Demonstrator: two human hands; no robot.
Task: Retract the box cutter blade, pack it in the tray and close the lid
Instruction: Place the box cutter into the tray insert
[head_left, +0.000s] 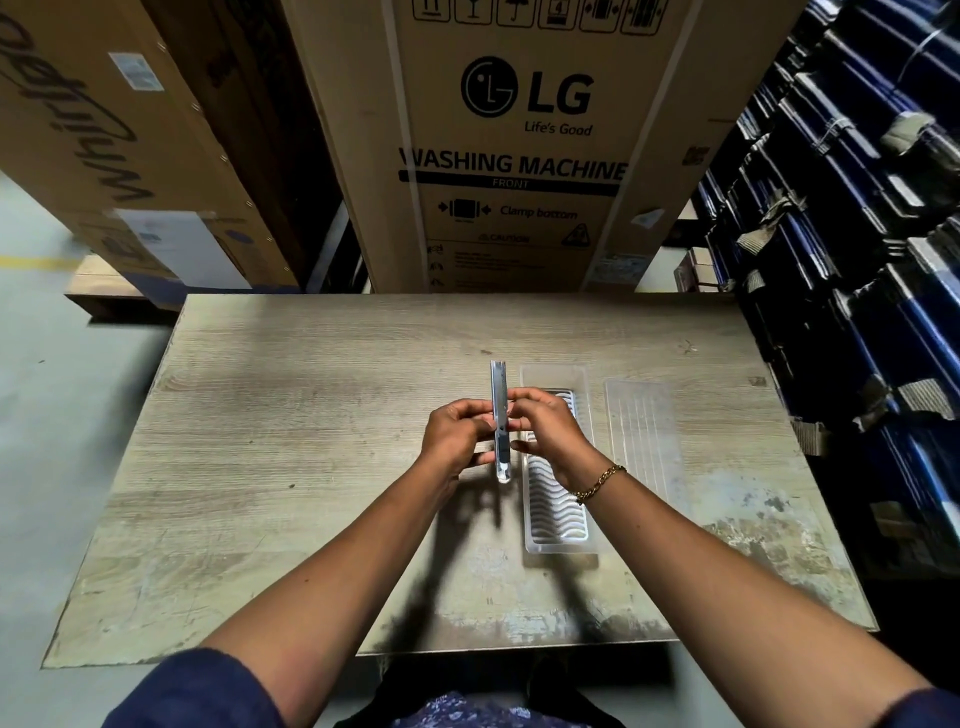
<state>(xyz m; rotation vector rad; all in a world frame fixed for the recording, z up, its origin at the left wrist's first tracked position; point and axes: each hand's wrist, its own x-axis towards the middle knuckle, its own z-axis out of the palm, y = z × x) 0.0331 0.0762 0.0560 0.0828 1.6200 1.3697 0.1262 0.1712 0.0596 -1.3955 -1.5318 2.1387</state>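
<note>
A slim pale-blue box cutter (500, 395) is held edge-on above the table, its long axis pointing away from me. My left hand (453, 441) pinches its left side and my right hand (545, 434) grips its right side near the slider. Whether a blade sticks out at the far tip I cannot tell. Just to the right lies the clear plastic tray (556, 509) with a wavy ribbed bottom, partly hidden under my right hand. Its clear lid (641, 436) lies open and flat on the table further right.
The worn wooden table (291, 447) ends close to my body. A large cardboard washing-machine box (509, 145) stands behind the far edge, another carton (104, 156) sits at the back left, and dark blue stacked packs (857, 260) line the right side.
</note>
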